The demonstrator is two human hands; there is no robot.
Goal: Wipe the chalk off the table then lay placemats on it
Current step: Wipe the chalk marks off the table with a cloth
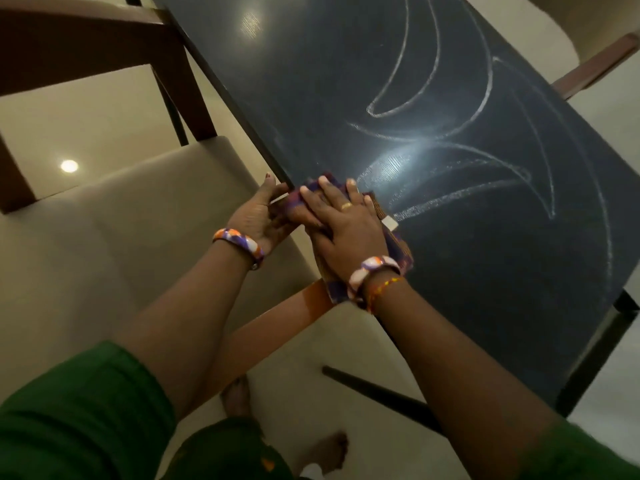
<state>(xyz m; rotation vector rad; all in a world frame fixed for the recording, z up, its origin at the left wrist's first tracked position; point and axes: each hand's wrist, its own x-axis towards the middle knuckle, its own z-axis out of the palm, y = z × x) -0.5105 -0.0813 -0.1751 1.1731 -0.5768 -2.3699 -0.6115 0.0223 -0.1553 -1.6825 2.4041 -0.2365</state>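
A person in green sleeves (79, 410) stands barefoot at the near edge of a dark table (346, 64), both hands on a purple-and-orange patterned cloth (398, 251) that straddles that edge. The right hand (346, 223) lies flat on top of the cloth, fingers straight and spread, pressing it to the surface. The left hand (258, 216) cups the cloth's overhanging part from the side at the table edge, fingers loosely curved against it; whether it truly grips cannot be told. The cloth looks soft, light and limp, likely to bunch or slide unless pressed under a flat palm, best driven from its middle. A small white piece (389, 221), possibly chalk, peeks out beside the right hand. Beyond the hands, sweeping white chalk marks (450, 143) cover most of the tabletop, so wiping appears barely begun. A cushioned chair (121, 220) sits tight against the left edge, another chair (595, 60) at the far right corner; both may crowd reaching across. No placemats are visible.
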